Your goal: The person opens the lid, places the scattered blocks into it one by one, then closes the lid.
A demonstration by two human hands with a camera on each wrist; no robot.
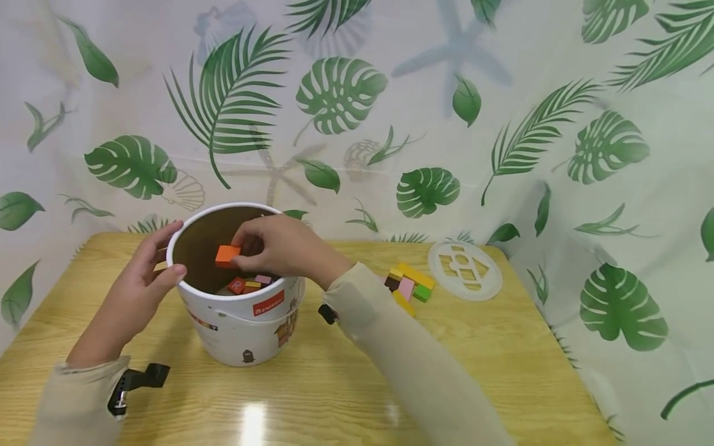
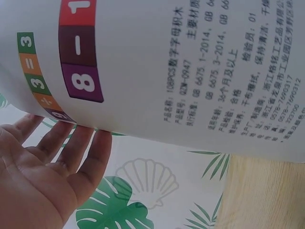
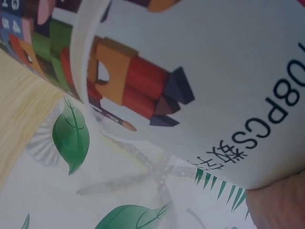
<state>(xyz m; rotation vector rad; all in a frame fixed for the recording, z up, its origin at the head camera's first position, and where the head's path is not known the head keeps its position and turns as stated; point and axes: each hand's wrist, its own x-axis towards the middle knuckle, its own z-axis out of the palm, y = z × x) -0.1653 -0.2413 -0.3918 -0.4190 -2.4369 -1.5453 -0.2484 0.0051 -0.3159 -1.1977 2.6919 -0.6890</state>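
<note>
A white bucket (image 1: 234, 334) with printed pictures stands on the table at the left of the head view. My left hand (image 1: 136, 291) rests against its left side, thumb at the rim; in the left wrist view the fingertips (image 2: 97, 143) touch the printed wall. Inside the bucket's mouth, my right hand (image 1: 284, 244) pinches an orange block (image 1: 227, 256) between thumb and fingers. Below it lie several blocks, among them a red one with a letter R (image 1: 237, 285). The right wrist view shows mostly the bucket's wall (image 3: 214, 86) and a bit of the hand.
Right of the bucket, beyond my right forearm, lies a small pile of coloured blocks (image 1: 406, 288). A round white lid with cut-out shapes (image 1: 466, 271) lies near the table's back right edge. Behind the wooden table (image 1: 346, 384) hangs a leaf-patterned cloth (image 1: 357, 155).
</note>
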